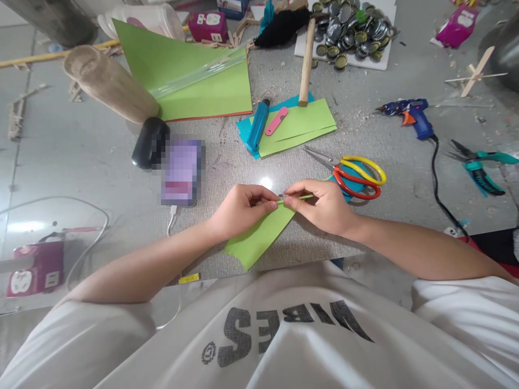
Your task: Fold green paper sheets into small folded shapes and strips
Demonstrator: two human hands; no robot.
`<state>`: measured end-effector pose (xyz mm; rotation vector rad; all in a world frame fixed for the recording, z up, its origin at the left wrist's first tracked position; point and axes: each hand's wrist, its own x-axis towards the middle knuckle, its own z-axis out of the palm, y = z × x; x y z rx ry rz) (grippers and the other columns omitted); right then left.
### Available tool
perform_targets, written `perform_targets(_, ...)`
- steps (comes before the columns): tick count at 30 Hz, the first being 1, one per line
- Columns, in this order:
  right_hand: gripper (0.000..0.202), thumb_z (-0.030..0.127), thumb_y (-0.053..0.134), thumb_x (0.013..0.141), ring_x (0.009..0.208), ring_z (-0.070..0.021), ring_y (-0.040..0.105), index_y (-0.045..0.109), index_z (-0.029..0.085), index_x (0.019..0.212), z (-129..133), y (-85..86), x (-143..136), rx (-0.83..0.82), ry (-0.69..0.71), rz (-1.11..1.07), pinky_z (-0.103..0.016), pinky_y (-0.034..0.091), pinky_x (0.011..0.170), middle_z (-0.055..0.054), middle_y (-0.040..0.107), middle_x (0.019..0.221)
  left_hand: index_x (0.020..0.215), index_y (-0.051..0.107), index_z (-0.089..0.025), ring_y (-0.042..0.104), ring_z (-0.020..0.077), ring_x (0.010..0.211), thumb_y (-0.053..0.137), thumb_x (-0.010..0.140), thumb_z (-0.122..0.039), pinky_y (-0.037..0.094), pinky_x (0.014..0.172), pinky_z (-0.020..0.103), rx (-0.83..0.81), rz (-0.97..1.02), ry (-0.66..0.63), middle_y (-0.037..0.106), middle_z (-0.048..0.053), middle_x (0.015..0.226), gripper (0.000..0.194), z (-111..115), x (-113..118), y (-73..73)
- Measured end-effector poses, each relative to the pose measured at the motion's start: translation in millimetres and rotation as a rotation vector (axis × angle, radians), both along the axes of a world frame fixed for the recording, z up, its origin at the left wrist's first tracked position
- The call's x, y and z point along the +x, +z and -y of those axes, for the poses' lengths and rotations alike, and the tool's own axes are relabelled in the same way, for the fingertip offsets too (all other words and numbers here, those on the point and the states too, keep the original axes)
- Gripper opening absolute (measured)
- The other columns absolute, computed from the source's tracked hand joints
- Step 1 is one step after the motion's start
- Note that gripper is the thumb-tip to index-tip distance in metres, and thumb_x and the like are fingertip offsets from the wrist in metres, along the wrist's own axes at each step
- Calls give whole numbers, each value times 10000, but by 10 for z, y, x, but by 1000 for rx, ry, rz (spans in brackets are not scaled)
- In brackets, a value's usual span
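Observation:
A sheet of green paper lies at the table's front edge, and its far edge is pinched into a thin fold or roll between my two hands. My left hand closes thumb and fingers on the left part of that edge. On the right part, my right hand pinches it the same way, fingertips almost touching the left hand's. Just beyond the right hand, scissors with one yellow and one red handle lie slightly open, over blue paper. The fingers hide part of the paper's edge.
Beyond my hands lie a blue cutter, a pink folding blade and green paper strips. A hammer's handle touches them. A phone is at left; a glue gun, pliers and bottle caps lie right and behind.

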<state>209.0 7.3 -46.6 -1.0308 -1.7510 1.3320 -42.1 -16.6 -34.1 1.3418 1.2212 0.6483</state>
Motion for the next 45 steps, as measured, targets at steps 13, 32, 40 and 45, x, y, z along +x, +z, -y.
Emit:
perform_targets(13, 355, 578, 1010, 1037, 904, -266, 875, 923, 241, 969, -10, 18, 19, -11, 2, 14, -407, 751, 845, -89, 940, 994, 1047, 1001, -206, 818, 216, 806, 933, 919, -560, 596, 645, 274, -183, 62, -64, 949, 91, 988, 382, -43, -43, 33)
perform_targets(32, 487, 712, 1009, 1018, 822, -248, 825, 933, 252, 880, -44, 44, 21, -68, 0, 24, -396, 697, 786, -73, 910, 896, 1107, 1028, -221, 837, 216, 821, 930, 936, -514, 636, 666, 276, -173, 71, -46, 966, 89, 1027, 353, -33, -40, 4)
perform_targets(40, 482, 711, 1035, 981, 750, -236, 787, 928, 244, 923, -59, 58, 32, -104, -34, 33, -377, 658, 689, -69, 881, 857, 1104, 1017, -203, 812, 211, 803, 918, 938, -533, 615, 649, 274, -158, 55, -21, 949, 95, 989, 383, -23, -27, 11)
perform_targets(45, 355, 574, 978, 1033, 803, -235, 783, 913, 255, 891, -66, 51, 40, -53, -23, 34, -391, 677, 773, -60, 885, 881, 1126, 1015, -206, 827, 218, 806, 921, 952, -549, 616, 631, 273, -158, 37, -29, 945, 88, 987, 396, -23, -32, 22)
